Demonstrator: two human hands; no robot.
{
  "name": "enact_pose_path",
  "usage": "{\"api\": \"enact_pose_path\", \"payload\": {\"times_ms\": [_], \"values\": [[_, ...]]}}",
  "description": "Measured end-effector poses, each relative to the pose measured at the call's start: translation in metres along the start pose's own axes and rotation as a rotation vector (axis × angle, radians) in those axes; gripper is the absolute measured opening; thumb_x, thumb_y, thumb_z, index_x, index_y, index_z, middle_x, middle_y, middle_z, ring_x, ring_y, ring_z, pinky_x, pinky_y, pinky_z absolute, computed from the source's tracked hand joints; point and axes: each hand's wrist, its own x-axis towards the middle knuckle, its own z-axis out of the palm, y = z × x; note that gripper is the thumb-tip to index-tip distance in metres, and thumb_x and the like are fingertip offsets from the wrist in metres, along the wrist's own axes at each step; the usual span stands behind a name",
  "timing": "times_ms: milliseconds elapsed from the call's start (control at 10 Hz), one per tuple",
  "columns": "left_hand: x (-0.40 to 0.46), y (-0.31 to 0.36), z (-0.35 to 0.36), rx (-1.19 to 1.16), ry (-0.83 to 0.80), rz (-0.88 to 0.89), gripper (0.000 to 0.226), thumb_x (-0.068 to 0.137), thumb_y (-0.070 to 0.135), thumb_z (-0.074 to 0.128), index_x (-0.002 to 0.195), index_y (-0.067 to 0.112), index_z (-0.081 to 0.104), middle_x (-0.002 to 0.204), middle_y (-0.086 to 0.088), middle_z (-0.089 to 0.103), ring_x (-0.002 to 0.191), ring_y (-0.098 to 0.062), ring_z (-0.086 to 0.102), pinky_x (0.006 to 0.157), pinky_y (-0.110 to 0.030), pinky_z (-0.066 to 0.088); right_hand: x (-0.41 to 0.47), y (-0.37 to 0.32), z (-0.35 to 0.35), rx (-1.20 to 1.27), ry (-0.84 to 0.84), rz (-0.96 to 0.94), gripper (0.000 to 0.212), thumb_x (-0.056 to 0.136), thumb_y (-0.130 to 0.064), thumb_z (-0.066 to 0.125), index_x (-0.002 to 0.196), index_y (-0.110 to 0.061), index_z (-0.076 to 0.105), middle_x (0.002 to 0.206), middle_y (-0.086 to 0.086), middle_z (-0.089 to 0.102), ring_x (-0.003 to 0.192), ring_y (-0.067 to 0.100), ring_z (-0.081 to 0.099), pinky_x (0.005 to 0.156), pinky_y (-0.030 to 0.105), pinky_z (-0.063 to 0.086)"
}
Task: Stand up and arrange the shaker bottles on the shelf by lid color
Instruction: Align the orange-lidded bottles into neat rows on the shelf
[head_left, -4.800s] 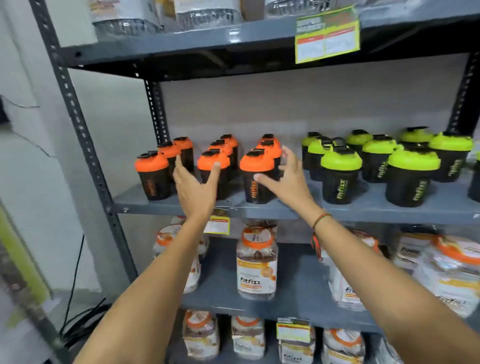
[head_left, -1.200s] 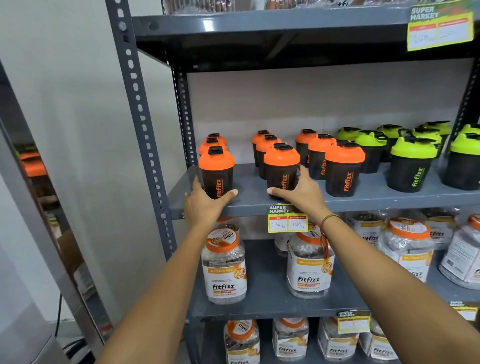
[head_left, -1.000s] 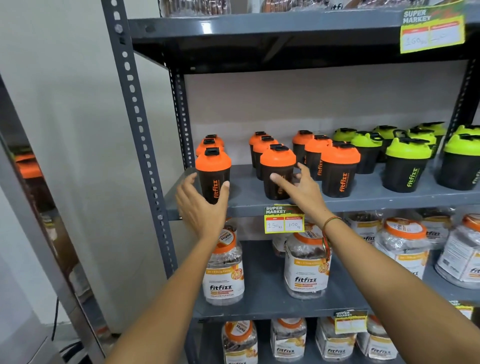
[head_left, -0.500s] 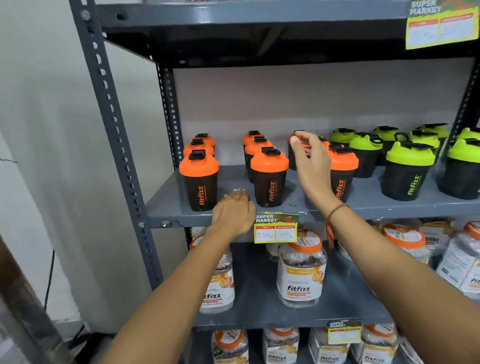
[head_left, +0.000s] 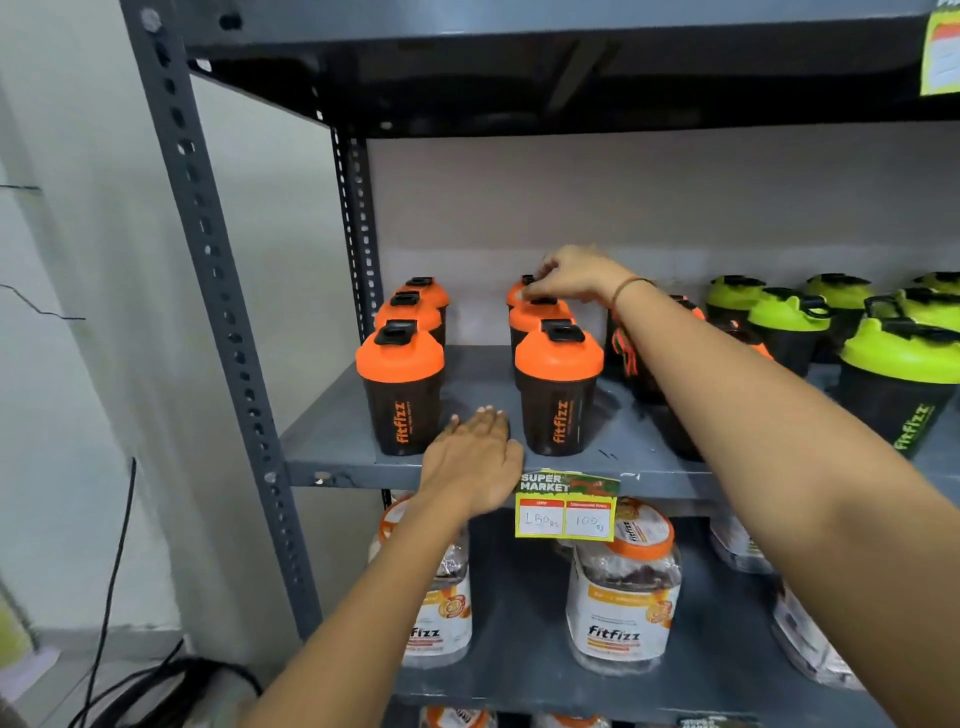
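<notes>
A grey metal shelf unit (head_left: 218, 291) fills the view, and its middle shelf (head_left: 332, 441) carries the shaker bottles, all upright. On the left part stand the orange-lidded bottles in rows running front to back: a left row headed by the front left bottle (head_left: 399, 387), and beside it a second row headed by the front middle bottle (head_left: 558, 389). A further orange-lidded row is mostly hidden behind the right forearm. To the right stand the green-lidded bottles (head_left: 896, 384), grouped together and apart from the orange ones. The shelf below holds clear jars (head_left: 623, 597) with orange lids. The right hand (head_left: 576, 275) reaches over the second row, fingers curled down onto the lid of the rearmost bottle (head_left: 519, 293) there; whether it truly grips the lid cannot be told. The left hand (head_left: 475, 460) lies flat and open, palm down, on the front edge of the middle shelf between the two front bottles, holding nothing. A yellow price tag (head_left: 566, 512) hangs from that edge just right of it.
</notes>
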Motion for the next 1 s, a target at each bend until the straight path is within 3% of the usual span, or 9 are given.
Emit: {"api": "enact_pose_path", "payload": {"times_ms": [200, 400, 500, 600, 800, 1000], "values": [[0.002, -0.002, 0.004, 0.008, 0.015, -0.004, 0.059, 0.097, 0.036, 0.018, 0.151, 0.012, 0.024, 0.161, -0.005, 0.02, 0.148, -0.014, 0.018, 0.121, -0.036, 0.008, 0.011, 0.004, 0.009, 0.064, -0.143, 0.022, 0.049, 0.088, -0.026, 0.073, 0.134, -0.016, 0.06, 0.136, 0.011, 0.059, 0.114, 0.034, 0.063, 0.091, 0.046, 0.058], [0.0, -0.003, 0.006, 0.008, 0.052, 0.0, 0.059, 0.098, 0.037, 0.018, 0.15, 0.013, 0.027, 0.16, -0.005, 0.024, 0.147, -0.015, 0.02, 0.12, -0.035, 0.008, 0.021, 0.02, 0.009, 0.288, -0.224, 0.051, 0.049, 0.086, -0.012, 0.075, 0.131, -0.025, 0.058, 0.127, 0.004, 0.05, 0.113, 0.028, 0.055, 0.076, 0.036, 0.054], [0.0, -0.002, 0.006, 0.006, 0.055, -0.001, 0.059, 0.097, 0.038, 0.018, 0.15, 0.013, 0.027, 0.16, -0.005, 0.025, 0.147, -0.014, 0.021, 0.12, -0.035, 0.008, 0.025, 0.024, 0.009, 0.295, -0.234, 0.051, 0.05, 0.086, -0.008, 0.074, 0.13, -0.027, 0.06, 0.133, 0.002, 0.048, 0.123, 0.03, 0.052, 0.075, 0.037, 0.053], [-0.001, -0.002, 0.006, 0.007, 0.057, -0.002, 0.059, 0.097, 0.038, 0.018, 0.15, 0.013, 0.028, 0.159, -0.005, 0.026, 0.147, -0.014, 0.022, 0.12, -0.036, 0.009, 0.027, 0.026, 0.009, 0.256, -0.235, 0.04, 0.052, 0.087, -0.006, 0.072, 0.132, -0.029, 0.06, 0.148, 0.005, 0.045, 0.127, 0.032, 0.05, 0.081, 0.041, 0.054], [-0.002, -0.001, 0.004, 0.004, 0.055, -0.006, 0.059, 0.097, 0.038, 0.018, 0.15, 0.013, 0.028, 0.159, -0.005, 0.026, 0.147, -0.014, 0.022, 0.12, -0.036, 0.009, 0.021, 0.026, 0.009, 0.269, -0.204, 0.035, 0.052, 0.087, -0.007, 0.073, 0.133, -0.028, 0.06, 0.146, 0.01, 0.047, 0.126, 0.033, 0.052, 0.083, 0.043, 0.054], [-0.002, 0.001, 0.003, 0.007, 0.046, -0.009, 0.059, 0.098, 0.038, 0.018, 0.15, 0.013, 0.027, 0.16, -0.005, 0.024, 0.147, -0.014, 0.021, 0.12, -0.036, 0.009, 0.009, 0.024, 0.01, 0.228, -0.122, 0.018, 0.051, 0.087, -0.013, 0.074, 0.136, -0.024, 0.061, 0.145, 0.008, 0.052, 0.125, 0.032, 0.053, 0.096, 0.048, 0.054]]}}
